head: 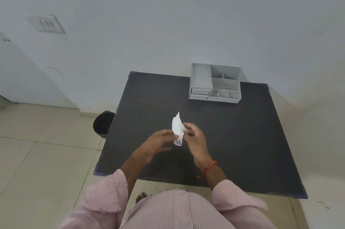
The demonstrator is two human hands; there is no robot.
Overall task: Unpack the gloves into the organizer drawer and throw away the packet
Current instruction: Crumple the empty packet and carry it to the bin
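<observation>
Above the middle of the black table (233,135), my left hand (158,142) and my right hand (196,139) both pinch a small crumpled white packet (176,126). The packet stands upright between my fingers, with a purple printed patch at its lower end. Whether gloves are still inside it I cannot tell. The grey organizer (214,83) stands at the table's far edge by the wall. It has several open compartments and two small shut drawers at its front left.
A black bin (102,124) stands on the tiled floor just left of the table. A white wall rises behind the table, with a switch plate (46,24) high on the left. My bare foot (141,197) shows under the near edge.
</observation>
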